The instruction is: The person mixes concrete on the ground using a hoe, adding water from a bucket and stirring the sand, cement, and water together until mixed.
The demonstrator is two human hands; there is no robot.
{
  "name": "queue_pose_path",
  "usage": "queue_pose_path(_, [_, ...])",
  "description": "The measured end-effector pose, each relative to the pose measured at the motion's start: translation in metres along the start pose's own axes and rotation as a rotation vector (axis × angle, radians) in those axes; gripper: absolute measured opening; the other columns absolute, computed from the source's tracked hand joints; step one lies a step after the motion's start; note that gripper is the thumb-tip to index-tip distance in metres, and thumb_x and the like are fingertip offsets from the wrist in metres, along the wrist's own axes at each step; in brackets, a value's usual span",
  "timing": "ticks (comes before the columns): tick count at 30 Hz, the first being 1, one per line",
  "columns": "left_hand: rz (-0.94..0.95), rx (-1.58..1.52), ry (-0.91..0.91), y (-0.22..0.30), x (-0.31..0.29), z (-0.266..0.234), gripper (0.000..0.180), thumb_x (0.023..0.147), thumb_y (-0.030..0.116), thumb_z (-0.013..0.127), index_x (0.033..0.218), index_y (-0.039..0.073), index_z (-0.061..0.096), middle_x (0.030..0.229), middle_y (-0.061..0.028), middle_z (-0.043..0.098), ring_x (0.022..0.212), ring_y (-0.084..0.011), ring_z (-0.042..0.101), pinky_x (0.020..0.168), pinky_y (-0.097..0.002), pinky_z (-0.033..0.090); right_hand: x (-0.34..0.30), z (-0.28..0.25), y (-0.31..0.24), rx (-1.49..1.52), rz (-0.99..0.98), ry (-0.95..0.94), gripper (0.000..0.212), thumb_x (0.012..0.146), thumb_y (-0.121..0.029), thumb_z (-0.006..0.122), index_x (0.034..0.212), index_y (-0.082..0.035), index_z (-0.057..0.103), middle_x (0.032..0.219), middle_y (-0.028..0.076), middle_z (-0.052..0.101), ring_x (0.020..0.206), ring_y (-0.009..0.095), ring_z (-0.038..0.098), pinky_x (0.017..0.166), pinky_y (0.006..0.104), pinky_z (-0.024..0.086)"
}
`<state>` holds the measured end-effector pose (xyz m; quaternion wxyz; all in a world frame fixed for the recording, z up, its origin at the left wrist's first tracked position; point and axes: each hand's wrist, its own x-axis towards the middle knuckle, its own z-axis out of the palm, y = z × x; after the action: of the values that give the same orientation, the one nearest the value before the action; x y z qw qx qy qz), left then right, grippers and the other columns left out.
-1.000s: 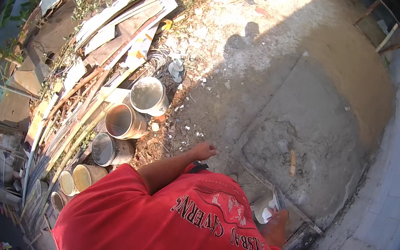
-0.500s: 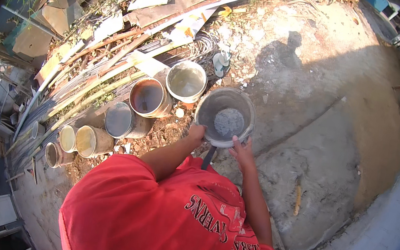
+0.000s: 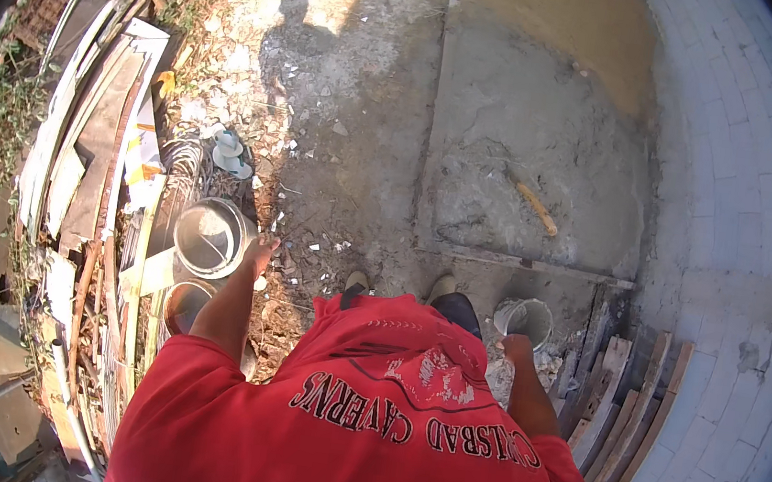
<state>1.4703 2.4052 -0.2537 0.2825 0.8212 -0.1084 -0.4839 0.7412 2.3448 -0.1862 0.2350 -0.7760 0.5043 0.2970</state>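
A pale grey bucket point(image 3: 538, 319) tilts open at my right side, above the ground by the planks. My right hand point(image 3: 517, 348) is closed at its near rim; the fingers are partly hidden behind the hand. On the other side my left hand point(image 3: 259, 256) hangs with its fingers loosely apart and nothing visible in it. It overlaps the edge of a whitish bucket point(image 3: 211, 237) standing on the ground, and I cannot tell whether they touch. Behind my left forearm a reddish-brown bucket point(image 3: 185, 305) is partly hidden.
Wet grey mortar point(image 3: 526, 123) lies ahead inside a board edging point(image 3: 528, 263), with a wooden handle point(image 3: 536, 209) lying in it. Sand point(image 3: 567, 22) is heaped beyond. Planks point(image 3: 620, 414) stand by the block wall point(image 3: 734, 236) on the right. Scrap wood point(image 3: 94, 147) fills the left.
My two hands were together on a dark grey bucket before me; now they are apart at my sides. My view has turned right, towards the mortar.
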Motion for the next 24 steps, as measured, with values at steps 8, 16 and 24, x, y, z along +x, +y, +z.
queue_pose_path(8, [0.463, 0.897, -1.138, 0.102, -0.143, 0.334, 0.06, 0.091, 0.054, 0.061, 0.126, 0.006, 0.065, 0.12, -0.0192, 0.068, 0.11, -0.0294, 0.066, 0.096, -0.0409, 0.05, -0.149, 0.196, 0.06, 1.422, 1.07, -0.205, 0.027, 0.092, -0.028, 0.056, 0.104, -0.007, 0.07, 0.094, 0.011, 0.074, 0.078, 0.026, 0.072, 0.071, 0.0439, 0.057])
queue_pose_path(16, [0.746, 0.953, -1.008, 0.213, -0.171, 0.514, 0.053, 0.089, 0.044, 0.067, 0.124, 0.004, 0.065, 0.115, -0.0182, 0.07, 0.103, -0.0276, 0.068, 0.089, -0.0384, 0.053, -0.019, 0.082, 0.176, 0.856, 0.657, 0.486, 0.042, 0.091, -0.044, 0.056, 0.094, -0.005, 0.072, 0.095, 0.021, 0.07, 0.095, 0.042, 0.066, 0.083, 0.0468, 0.051])
queue_pose_path(24, [-0.164, 0.468, -0.819, 0.289, -0.212, 0.778, 0.063, 0.094, 0.056, 0.059, 0.134, 0.009, 0.053, 0.126, -0.0062, 0.063, 0.103, -0.0229, 0.063, 0.086, -0.039, 0.052, 0.194, -0.032, 0.319, 1.606, 0.523, 0.247, 0.061, 0.096, -0.057, 0.053, 0.12, -0.002, 0.062, 0.106, 0.013, 0.071, 0.089, 0.025, 0.07, 0.079, 0.0401, 0.054])
